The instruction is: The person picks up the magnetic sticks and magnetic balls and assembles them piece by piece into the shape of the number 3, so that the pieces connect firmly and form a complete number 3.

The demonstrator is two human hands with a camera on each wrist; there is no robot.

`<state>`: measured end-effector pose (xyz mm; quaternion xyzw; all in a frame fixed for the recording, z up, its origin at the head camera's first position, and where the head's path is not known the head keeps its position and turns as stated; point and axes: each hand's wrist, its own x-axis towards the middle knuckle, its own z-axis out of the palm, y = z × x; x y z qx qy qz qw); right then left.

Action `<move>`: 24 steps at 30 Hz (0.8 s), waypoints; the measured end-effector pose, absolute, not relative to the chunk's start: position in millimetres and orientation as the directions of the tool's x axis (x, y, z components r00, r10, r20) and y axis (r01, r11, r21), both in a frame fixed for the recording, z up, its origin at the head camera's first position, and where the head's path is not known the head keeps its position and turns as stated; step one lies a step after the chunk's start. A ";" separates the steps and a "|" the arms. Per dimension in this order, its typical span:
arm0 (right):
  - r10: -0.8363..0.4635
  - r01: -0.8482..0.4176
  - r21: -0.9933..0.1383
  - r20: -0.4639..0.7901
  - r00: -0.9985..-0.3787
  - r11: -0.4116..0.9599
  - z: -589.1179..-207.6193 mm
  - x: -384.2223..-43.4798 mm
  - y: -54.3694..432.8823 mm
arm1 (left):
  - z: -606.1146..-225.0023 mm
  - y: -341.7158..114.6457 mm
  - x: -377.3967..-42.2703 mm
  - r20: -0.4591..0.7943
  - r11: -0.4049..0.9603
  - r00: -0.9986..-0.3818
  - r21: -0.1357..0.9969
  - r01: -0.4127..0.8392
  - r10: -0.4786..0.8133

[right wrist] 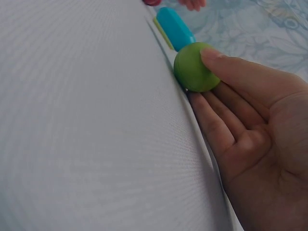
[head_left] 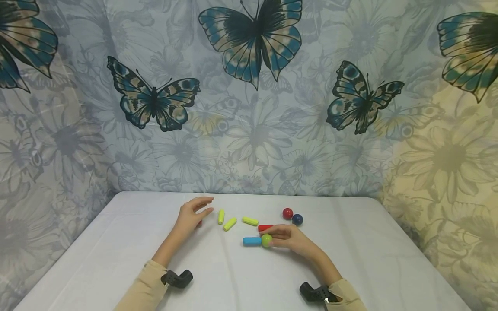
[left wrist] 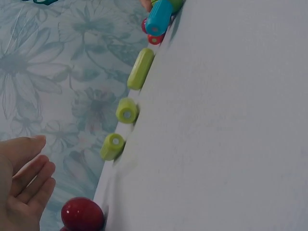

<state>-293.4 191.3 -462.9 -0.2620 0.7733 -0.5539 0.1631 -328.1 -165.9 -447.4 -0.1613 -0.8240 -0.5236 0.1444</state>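
My right hand (head_left: 292,239) pinches a green ball (right wrist: 192,67) between thumb and fingers, low over the table. At the ball's left side, a blue magnetic rod (head_left: 252,242) meets it end-on. A red rod (head_left: 265,227) lies just behind, partly covered by the right fingers. My left hand (head_left: 191,214) is off to the left with relaxed fingers, holding nothing. Beside it in the left wrist view sits a red ball (left wrist: 82,213), mostly hidden by that hand in the head view. Three yellow-green rods (head_left: 221,217) lie between the hands.
Behind the right hand, another red ball (head_left: 288,213) and a dark blue ball (head_left: 297,219) stand side by side. A white cloth covers the table (head_left: 218,280). A butterfly-print curtain (head_left: 256,164) hangs along its back edge.
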 end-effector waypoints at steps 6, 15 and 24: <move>-0.587 -0.223 -0.944 0.041 -0.808 0.241 -462.6 -293.0 191.2 | -451.7 -185.5 -333.4 0.417 0.457 -0.908 0.802 0.385 0.034; -0.585 -0.225 -0.943 0.040 -0.810 0.247 -462.1 -293.5 190.1 | -450.4 -204.9 -329.7 0.334 0.453 -0.942 0.846 0.283 -0.036; -0.581 -0.217 -0.945 0.037 -0.813 0.243 -461.6 -292.8 190.4 | -458.2 -219.5 -332.1 0.259 0.488 -0.963 0.852 0.191 -0.075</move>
